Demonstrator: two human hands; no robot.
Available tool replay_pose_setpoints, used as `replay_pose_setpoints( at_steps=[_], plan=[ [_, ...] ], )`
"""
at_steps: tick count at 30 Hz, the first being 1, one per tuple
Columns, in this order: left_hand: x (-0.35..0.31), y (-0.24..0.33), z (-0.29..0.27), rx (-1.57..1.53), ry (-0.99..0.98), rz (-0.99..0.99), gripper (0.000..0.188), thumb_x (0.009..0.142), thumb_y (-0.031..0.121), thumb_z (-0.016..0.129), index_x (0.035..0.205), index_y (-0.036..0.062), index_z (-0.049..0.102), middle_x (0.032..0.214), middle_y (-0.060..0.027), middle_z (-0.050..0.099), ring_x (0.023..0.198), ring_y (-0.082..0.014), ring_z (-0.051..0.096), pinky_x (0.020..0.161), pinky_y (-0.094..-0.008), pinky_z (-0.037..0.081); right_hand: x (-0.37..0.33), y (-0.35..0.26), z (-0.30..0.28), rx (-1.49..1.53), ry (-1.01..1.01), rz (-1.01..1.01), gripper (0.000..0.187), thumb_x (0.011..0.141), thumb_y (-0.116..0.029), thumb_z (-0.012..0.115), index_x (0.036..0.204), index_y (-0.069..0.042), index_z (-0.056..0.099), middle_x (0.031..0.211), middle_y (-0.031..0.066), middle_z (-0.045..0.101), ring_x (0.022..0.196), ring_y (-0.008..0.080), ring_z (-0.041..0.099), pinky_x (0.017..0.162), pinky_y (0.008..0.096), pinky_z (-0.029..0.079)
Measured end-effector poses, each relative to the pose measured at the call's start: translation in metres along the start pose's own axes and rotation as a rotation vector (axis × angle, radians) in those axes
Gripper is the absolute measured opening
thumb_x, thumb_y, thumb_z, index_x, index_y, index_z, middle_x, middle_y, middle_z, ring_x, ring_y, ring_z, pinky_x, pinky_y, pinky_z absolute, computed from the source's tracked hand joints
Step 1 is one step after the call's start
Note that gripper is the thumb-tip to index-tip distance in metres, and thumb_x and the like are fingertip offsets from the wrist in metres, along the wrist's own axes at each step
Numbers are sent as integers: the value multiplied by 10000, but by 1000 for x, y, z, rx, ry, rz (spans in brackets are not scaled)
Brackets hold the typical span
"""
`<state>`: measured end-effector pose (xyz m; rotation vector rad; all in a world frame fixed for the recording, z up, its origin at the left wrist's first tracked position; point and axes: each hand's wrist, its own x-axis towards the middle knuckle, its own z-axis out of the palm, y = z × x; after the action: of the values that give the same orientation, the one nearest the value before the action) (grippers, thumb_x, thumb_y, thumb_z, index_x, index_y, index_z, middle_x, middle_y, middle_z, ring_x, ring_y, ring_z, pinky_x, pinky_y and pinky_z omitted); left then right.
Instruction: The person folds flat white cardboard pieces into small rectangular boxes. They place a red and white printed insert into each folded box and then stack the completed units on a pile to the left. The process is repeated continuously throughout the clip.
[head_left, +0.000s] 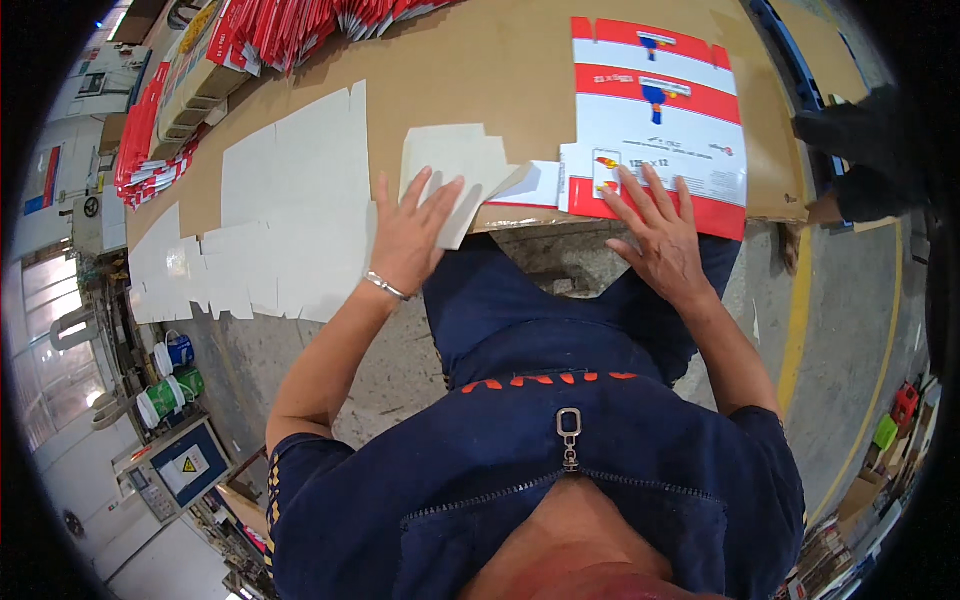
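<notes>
My left hand [412,235] lies with fingers spread on a small folded grey cardboard blank [455,155], plain side up, at the table's near edge. One flap of it stands partly raised beside my fingers. My right hand [662,240] rests flat, fingers apart, on the lower part of a red and white printed cardboard sheet [655,130] whose bottom edge overhangs the table. Between the hands, a white strip with a red edge [527,187] shows, partly covered by the grey flap. Neither hand grips anything.
Large plain grey cardboard sheets [290,200] with notched edges lie to the left, some overhanging the table. Bundles of red and white folded cartons [285,30] stand at the far left. Brown cardboard [490,80] covers the table. Beyond its right side appears a dark, blurred shape [860,140].
</notes>
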<state>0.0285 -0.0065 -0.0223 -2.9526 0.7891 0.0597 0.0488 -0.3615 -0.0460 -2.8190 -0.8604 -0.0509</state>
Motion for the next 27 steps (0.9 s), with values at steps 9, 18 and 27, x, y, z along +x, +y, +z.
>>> replay_pose_setpoints(
  at_steps=[9, 18, 27],
  plan=[
    [57, 22, 53, -1134, 965, -746, 662, 791, 98, 737, 1352, -14, 404, 1319, -159, 542, 1206, -257, 520, 1043, -378, 389, -7, 1, -2, 59, 38, 47, 671, 809, -359, 694, 1420, -214, 457, 1502, 96, 391, 1403, 326, 321, 1129, 588, 194],
    [97, 4, 73, -928, 680, -585, 407, 944, 108, 572, 1307, -43, 468, 1174, -163, 610, 982, -265, 625, 825, -372, 518, 5, 14, 7, 90, 67, -32, 586, 833, -195, 619, 1402, -205, 481, 1509, 70, 386, 1415, 314, 310, 1137, 625, 137],
    [115, 21, 53, -360, 330, 228, 643, 879, 128, 577, 1472, 60, 338, 1536, -184, 304, 1415, -386, 284, 1105, -594, 259, 18, 28, -11, -12, -13, -20, 662, 875, -68, 529, 1485, -242, 338, 1550, 5, 317, 1427, 280, 290, 1060, 672, 251]
  ],
)
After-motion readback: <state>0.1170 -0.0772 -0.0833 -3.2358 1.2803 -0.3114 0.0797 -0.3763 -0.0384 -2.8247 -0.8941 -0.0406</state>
